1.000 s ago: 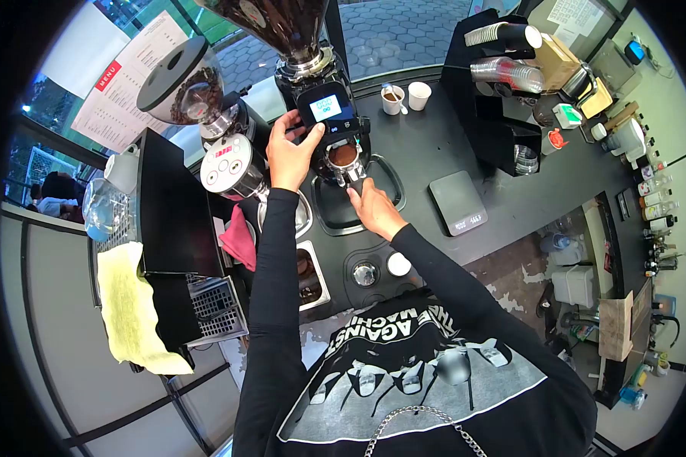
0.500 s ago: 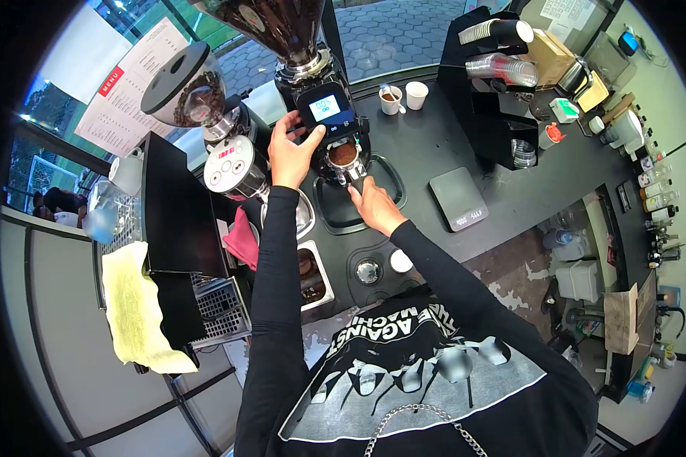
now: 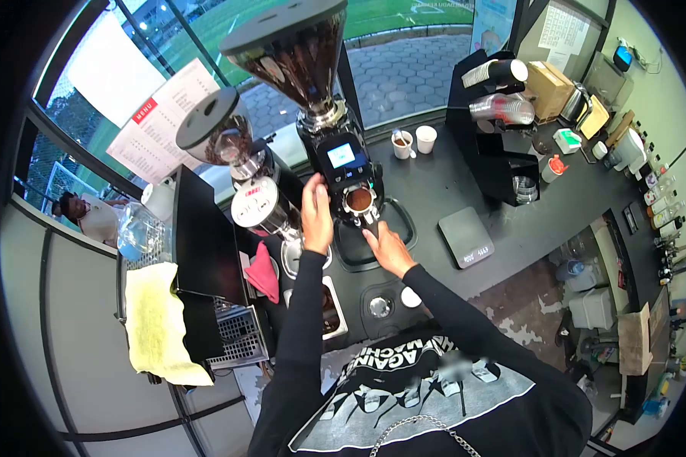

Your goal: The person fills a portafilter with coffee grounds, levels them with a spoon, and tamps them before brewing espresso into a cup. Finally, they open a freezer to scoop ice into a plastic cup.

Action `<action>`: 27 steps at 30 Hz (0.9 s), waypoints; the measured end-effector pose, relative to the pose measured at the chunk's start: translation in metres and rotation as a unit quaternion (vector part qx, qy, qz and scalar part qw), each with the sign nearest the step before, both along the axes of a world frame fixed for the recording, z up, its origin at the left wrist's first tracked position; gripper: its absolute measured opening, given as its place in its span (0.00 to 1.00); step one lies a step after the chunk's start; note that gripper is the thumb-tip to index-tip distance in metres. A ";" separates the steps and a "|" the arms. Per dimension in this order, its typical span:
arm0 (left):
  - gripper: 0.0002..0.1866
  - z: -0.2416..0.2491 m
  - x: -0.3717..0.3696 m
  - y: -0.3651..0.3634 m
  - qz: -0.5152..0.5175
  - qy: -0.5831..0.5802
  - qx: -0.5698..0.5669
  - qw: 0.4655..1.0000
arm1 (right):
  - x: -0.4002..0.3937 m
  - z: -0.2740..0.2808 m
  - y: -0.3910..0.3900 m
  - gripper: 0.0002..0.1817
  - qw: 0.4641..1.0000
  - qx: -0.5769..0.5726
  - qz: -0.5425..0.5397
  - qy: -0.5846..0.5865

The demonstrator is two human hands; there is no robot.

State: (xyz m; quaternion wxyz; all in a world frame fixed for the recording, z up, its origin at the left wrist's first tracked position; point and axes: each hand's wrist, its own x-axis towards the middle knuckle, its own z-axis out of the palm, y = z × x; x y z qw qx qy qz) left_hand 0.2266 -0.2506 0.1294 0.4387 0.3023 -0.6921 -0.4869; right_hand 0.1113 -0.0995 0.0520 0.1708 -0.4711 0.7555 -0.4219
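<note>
My right hand (image 3: 389, 250) is wrapped around the handle of a portafilter (image 3: 360, 201), whose basket holds brown ground coffee. The basket sits under the spout of a black coffee grinder (image 3: 341, 171) with a lit screen. Fingers stretched upward, my left hand (image 3: 316, 215) is beside the grinder's lower left side, holding nothing; whether it touches the body cannot be made out. Above the screen is a bean hopper (image 3: 301, 65) with dark beans. Beneath the portafilter lies a black tray (image 3: 400, 221).
Left of my hand stands a second grinder (image 3: 255, 206). A digital scale (image 3: 466, 238) and two paper cups (image 3: 425, 139) are on the counter to the right. A tamper (image 3: 379, 307) and a metal container (image 3: 334, 324) lie nearer me. A pink cloth (image 3: 261, 273) hangs at left.
My left hand has come off the grinder's screen edge, down and to its left. My right hand still grips the portafilter under the spout. The head view has tilted up.
</note>
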 end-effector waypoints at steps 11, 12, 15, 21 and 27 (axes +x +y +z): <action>0.40 -0.043 0.008 0.033 -0.002 -0.047 0.035 0.998 | -0.008 -0.007 0.001 0.23 1.000 -0.010 0.009 0.002; 0.40 -0.041 0.008 0.035 0.004 -0.054 0.015 0.998 | -0.009 -0.008 0.002 0.24 1.000 -0.008 0.016 -0.001; 0.40 -0.049 0.005 0.039 0.008 -0.070 0.001 0.997 | -0.012 -0.007 0.003 0.25 0.999 -0.017 0.029 -0.003; 0.40 -0.036 -0.002 0.057 0.016 -0.092 -0.012 0.996 | -0.024 -0.010 0.023 0.25 0.997 -0.017 0.076 -0.026; 0.32 -0.032 0.003 0.149 0.017 -0.028 -0.052 0.998 | -0.083 0.028 0.097 0.24 0.985 -0.008 0.169 -0.030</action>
